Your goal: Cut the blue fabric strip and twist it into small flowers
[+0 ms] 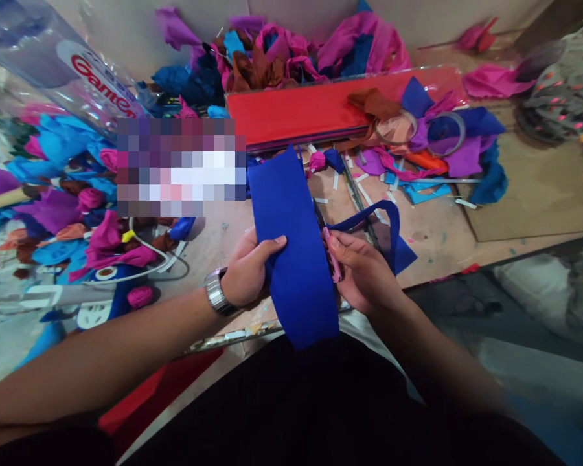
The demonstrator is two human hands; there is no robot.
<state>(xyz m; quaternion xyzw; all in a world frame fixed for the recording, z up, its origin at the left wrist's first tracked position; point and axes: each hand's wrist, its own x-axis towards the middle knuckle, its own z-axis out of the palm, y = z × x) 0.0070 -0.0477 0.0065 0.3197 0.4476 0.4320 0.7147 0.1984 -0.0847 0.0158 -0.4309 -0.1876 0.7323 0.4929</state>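
Note:
My left hand (247, 268) grips the left edge of a long blue sheet (296, 239), thumb on top and fingers beneath. The sheet looks like crepe paper or thin cloth and is raised over the table edge, its near end against my dark clothing. At its right edge, my right hand (364, 268) is closed on a slim pink-handled cutter (332, 255). A dark blade points away from me along that edge. From beside the blade, a narrow blue strip (393, 223) loops out to the right, behind my right hand.
Crumpled coloured pieces (63, 194) and a power strip (97, 304) crowd the left. A large plastic bottle (63, 65) leans there, near a blurred-out patch. Behind the sheet lies a red pack (291, 110). Tape rolls (445, 134) and cardboard (529, 188) are at right.

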